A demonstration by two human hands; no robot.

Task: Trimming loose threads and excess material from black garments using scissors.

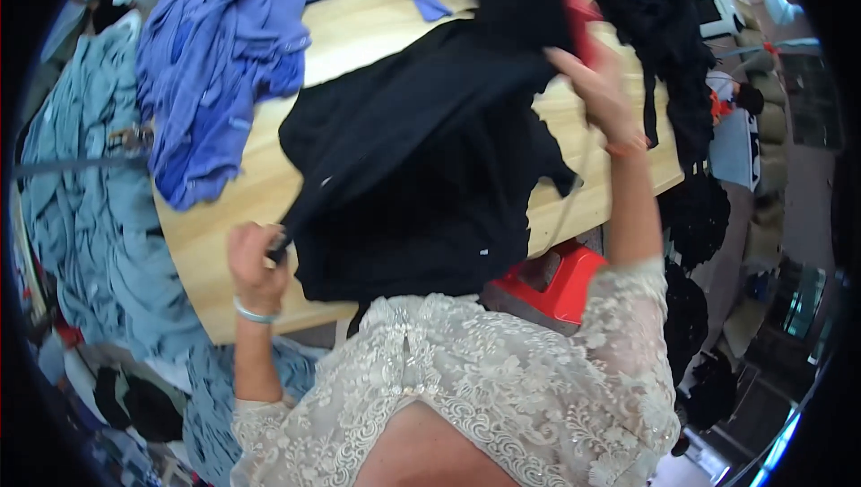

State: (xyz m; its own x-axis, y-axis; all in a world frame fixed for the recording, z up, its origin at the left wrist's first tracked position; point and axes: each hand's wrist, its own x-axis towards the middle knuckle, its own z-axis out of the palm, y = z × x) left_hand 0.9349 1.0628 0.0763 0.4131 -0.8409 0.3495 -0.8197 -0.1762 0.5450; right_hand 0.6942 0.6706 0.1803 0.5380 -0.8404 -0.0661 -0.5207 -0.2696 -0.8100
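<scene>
A black garment (404, 155) is stretched in front of me, partly lifted off the wooden table, with small pale marks on its cloth. My left hand (256, 258) grips its lower left corner, bunched between thumb and fingers. At the upper right my right hand (599, 92) is closed at the garment's far edge, blurred by motion. Right beside those fingers shows a red thing (581, 21), too smeared to name. A pale cord (572, 191) hangs below the right hand.
Blue-purple garments (215, 56) lie heaped on the table (206, 254) at the far left. Teal cloth (99, 191) hangs beyond its left edge. More black garments (646, 30) are piled at the far right. A red plastic stool-like object (569, 281) stands below the table's near edge.
</scene>
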